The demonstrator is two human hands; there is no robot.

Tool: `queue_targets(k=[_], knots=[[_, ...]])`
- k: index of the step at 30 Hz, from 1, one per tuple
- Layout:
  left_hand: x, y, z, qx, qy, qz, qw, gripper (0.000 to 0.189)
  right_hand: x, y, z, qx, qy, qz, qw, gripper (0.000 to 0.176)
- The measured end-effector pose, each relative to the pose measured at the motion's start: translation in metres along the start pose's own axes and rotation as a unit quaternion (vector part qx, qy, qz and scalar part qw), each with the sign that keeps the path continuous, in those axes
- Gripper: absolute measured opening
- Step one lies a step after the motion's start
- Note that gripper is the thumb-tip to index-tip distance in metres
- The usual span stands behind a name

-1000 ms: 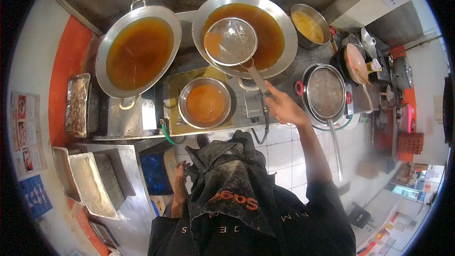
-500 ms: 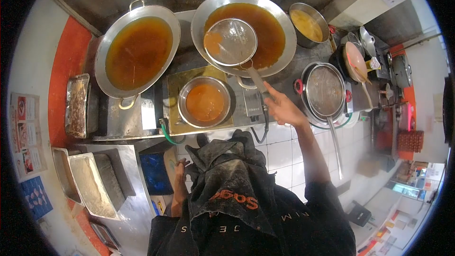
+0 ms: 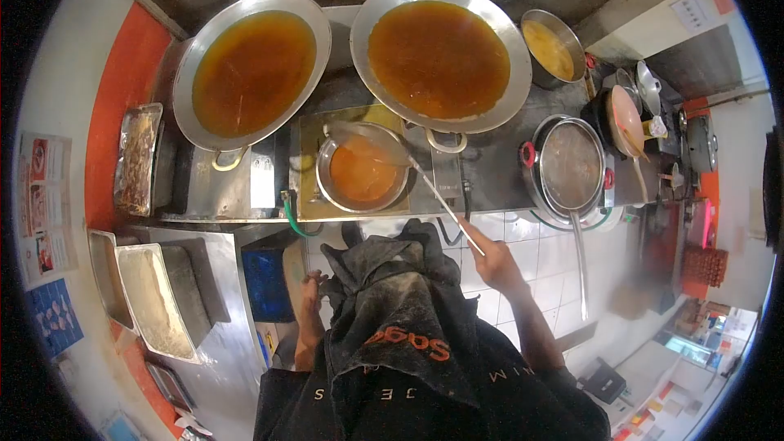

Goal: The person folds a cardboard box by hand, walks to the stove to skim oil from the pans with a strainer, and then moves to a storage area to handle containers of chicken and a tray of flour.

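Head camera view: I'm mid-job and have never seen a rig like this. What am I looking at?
No machine: a person works barehanded, and one camera on their head looks forward and down. The right hand grips the handle of a strainer, whose blurred head is over a metal bowl of orange liquid. The left hand is low beside the dark clothing; whether it holds anything is unclear. The worktop also bears two wide pans of brown liquid, with a second strainer farther right.
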State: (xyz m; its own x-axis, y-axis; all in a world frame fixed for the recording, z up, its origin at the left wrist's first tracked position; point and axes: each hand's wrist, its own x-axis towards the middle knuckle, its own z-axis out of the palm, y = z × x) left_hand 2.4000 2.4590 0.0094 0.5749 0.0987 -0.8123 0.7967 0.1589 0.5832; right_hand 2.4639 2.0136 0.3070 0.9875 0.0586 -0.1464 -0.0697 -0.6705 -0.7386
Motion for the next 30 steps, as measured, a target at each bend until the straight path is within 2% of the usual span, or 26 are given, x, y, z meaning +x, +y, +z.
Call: queue_targets(k=[1,3,11,13,14,16,20,22,26,28,30], knots=[[0.001,-0.004,-0.003,0.012,0.002,-0.027,1.0,0.052,-0.003,0.003,0.003,0.001,-0.002,-0.002,1.0,0.058],[0.009,-0.017,-0.007,0.007,0.01,-0.039,0.999,0.052,-0.007,0.004,0.009,-0.033,-0.064,0.059,0.996,0.058],[-0.009,0.01,0.004,0.004,0.044,-0.067,0.997,0.052,-0.016,0.018,0.019,-0.014,-0.095,0.09,0.991,0.06],[-0.011,0.01,0.003,-0.027,0.018,-0.033,0.999,0.05,-0.019,0.023,0.023,-0.01,0.0,-0.002,1.0,0.059],[-0.002,-0.001,-0.004,-0.026,0.018,-0.033,0.999,0.05,-0.02,0.024,0.023,-0.01,0.001,-0.002,1.0,0.059],[0.015,-0.024,-0.018,-0.019,-0.047,0.102,0.993,0.049,-0.022,0.026,0.021,-0.018,-0.051,0.062,0.997,0.056],[0.014,-0.022,-0.019,-0.009,-0.046,0.072,0.996,0.047,-0.017,0.023,0.015,-0.049,-0.111,0.106,0.987,0.051],[0.011,-0.015,-0.012,0.027,0.004,0.028,0.999,0.047,-0.021,0.02,0.017,0.015,-0.045,0.035,0.998,0.049],[0.003,-0.014,-0.01,-0.019,-0.026,0.058,0.998,0.048,-0.022,0.021,0.018,0.014,-0.019,0.033,0.999,0.048],[0.006,-0.012,-0.01,0.012,0.001,0.031,0.999,0.051,-0.025,0.02,0.014,-0.012,-0.063,0.103,0.993,0.05],[0.004,-0.011,-0.009,-0.002,0.0,0.02,1.0,0.051,-0.029,0.022,0.012,-0.037,-0.082,0.122,0.988,0.051]])
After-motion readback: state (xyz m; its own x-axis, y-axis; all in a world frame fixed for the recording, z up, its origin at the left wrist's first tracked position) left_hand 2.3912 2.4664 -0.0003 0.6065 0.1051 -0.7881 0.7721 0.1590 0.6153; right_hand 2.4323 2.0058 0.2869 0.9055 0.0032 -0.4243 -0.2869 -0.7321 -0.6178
